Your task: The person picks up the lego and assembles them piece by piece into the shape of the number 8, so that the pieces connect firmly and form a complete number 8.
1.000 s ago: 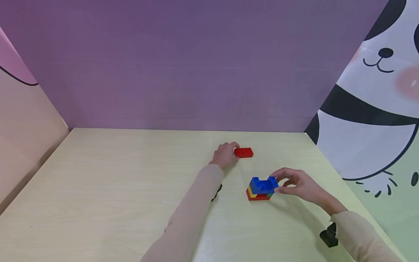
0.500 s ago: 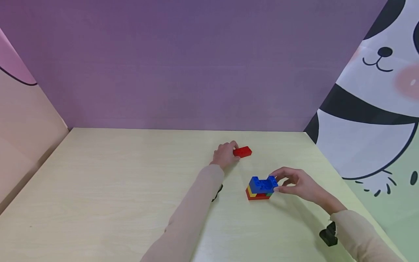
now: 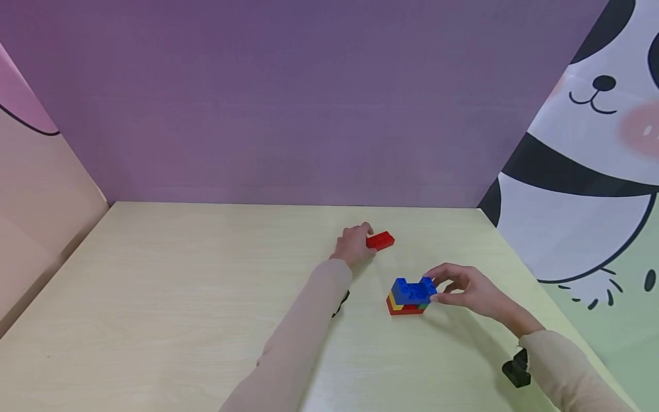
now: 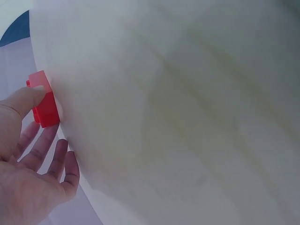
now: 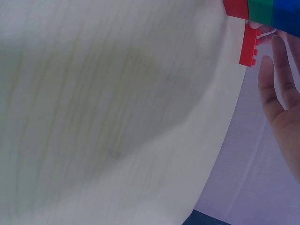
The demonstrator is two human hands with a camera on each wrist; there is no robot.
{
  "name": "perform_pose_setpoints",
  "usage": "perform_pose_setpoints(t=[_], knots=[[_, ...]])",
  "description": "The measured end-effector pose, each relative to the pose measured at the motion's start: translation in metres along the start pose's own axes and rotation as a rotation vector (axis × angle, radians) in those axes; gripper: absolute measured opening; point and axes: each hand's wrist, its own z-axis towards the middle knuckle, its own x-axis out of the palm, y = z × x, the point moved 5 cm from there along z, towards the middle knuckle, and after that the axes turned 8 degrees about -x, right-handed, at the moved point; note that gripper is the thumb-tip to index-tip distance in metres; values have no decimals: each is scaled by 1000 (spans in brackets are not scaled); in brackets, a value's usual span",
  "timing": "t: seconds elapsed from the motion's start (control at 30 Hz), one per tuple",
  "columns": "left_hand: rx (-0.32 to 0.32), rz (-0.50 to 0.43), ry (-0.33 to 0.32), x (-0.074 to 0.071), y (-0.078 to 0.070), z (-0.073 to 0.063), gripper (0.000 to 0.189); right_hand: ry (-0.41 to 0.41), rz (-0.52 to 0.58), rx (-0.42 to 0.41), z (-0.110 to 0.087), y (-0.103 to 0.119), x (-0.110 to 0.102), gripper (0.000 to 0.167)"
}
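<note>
Towards the back of the table, my left hand (image 3: 352,245) pinches one end of a red toy brick (image 3: 380,241). In the left wrist view its thumb (image 4: 29,97) presses one side of the brick, with fingers on the other side. My right hand (image 3: 471,289) pinches the right end of a blue brick (image 3: 413,293), which is raised at both ends and dips in the middle. Under that blue brick are a yellow brick (image 3: 396,301), a green brick (image 5: 260,11) and a red base (image 3: 407,312), stacked on the table.
The pale wooden table (image 3: 180,297) ends at a purple wall (image 3: 288,114) behind. A panda picture (image 3: 576,217) covers the right wall, and a pinkish panel (image 3: 41,212) stands at the left. Both wrists wear black straps.
The red brick in my left hand has turned, its free end swinging away from straight right to point slightly up and back, and it has shifted a little left. The right hand and stack stay put.
</note>
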Motion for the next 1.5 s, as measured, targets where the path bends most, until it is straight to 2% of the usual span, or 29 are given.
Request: perform_pose_setpoints(t=[0.17, 0.43, 0.6, 0.87, 1.17, 1.5], knots=[[-17, -24, 19, -1, 1, 0, 44, -2, 1, 0, 0, 0, 0, 37], [36, -60, 28, -3, 2, 4, 39, 2, -4, 29, 0, -1, -1, 37], [30, -92, 34, -5, 3, 3, 40, 4, 5, 25, 0, -3, -2, 38], [58, -149, 56, -9, 4, 1, 38, -1, 12, 26, 0, -4, -2, 38], [121, -206, 106, -19, 6, -5, 37, 1, 1, 47, 0, -2, -2, 39], [217, -224, 179, -16, 6, -13, 36, -6, 7, 63, -1, -3, -2, 39]])
